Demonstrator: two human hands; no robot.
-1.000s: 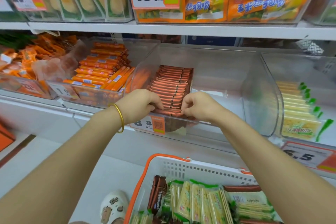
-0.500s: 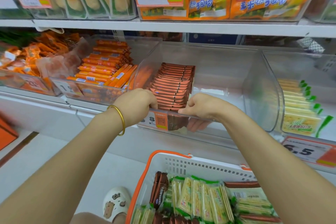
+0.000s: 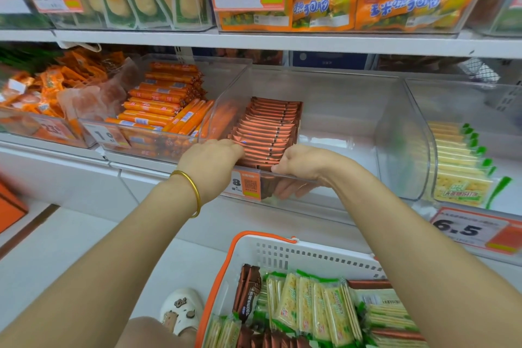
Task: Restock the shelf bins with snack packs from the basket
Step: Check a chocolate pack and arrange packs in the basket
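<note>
At the shelf's left end, loose orange packets (image 3: 48, 84) fill the first bin. Beside them, orange sausage sticks (image 3: 158, 104) lie stacked in a clear bin with a price tag on its front wall.

Your left hand (image 3: 210, 162), with a gold bangle (image 3: 192, 189) on the wrist, reaches over the front rim of the middle bin (image 3: 353, 110). Its fingers are curled down over the left end of the front brown packs (image 3: 268, 132), grasping them; the fingertips are hidden. Those packs stand on edge in one row along the bin's left wall, from front rim to back. An orange price tag (image 3: 245, 185) sits on the front wall between your hands.

Your right hand (image 3: 299, 169) lies over the same rim at the right end of the front packs. Its fingers (image 3: 291, 190) show through the clear front wall, pointing toward the packs; you cannot tell whether they grasp a pack or only press.

In the right-hand bin stands a row of yellow-green cracker packs (image 3: 457, 158).

Below your arms, the white basket (image 3: 310, 255) with an orange rim holds more cracker packs and dark brown packs (image 3: 250, 291) at its left side. A white shoe (image 3: 182, 309) shows left of it.
</note>
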